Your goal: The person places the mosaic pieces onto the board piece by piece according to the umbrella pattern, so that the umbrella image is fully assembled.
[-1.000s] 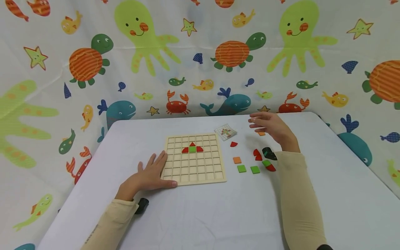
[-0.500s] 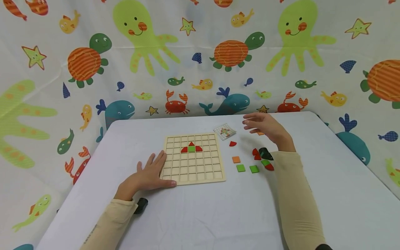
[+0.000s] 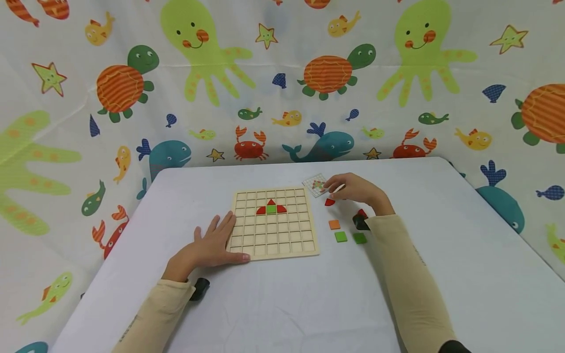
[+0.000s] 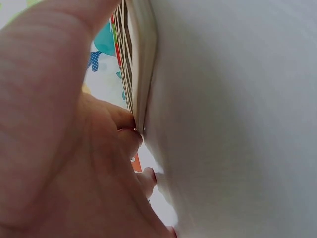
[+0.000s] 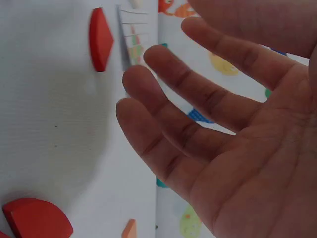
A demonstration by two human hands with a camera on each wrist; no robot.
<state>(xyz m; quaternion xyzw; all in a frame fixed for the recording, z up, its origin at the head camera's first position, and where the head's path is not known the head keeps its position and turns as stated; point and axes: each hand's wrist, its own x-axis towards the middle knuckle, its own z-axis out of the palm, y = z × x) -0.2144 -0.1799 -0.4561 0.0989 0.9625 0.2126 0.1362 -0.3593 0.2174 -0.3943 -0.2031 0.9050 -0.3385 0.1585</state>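
While four pieces (image 3: 271,209), three red and one green, sit in the grid of one board (image 3: 282,235), two green squares (image 3: 341,237), one orange square (image 3: 334,224) and at least two red wedges (image 3: 329,202) lie to its right. The left hand (image 3: 204,251), fingers spread, touches the board's left edge; the right hand (image 3: 358,188), fingers loosely bent, hovers beside one card (image 3: 313,186).

From my head, one view looks forward and down over the bench (image 3: 282,304); my left wrist's looks closely along my left grip (image 4: 84,163) at the board (image 4: 144,59) edge-on; my right's, past my right grip (image 5: 247,163) toward the card (image 5: 133,42), which the head view shares.
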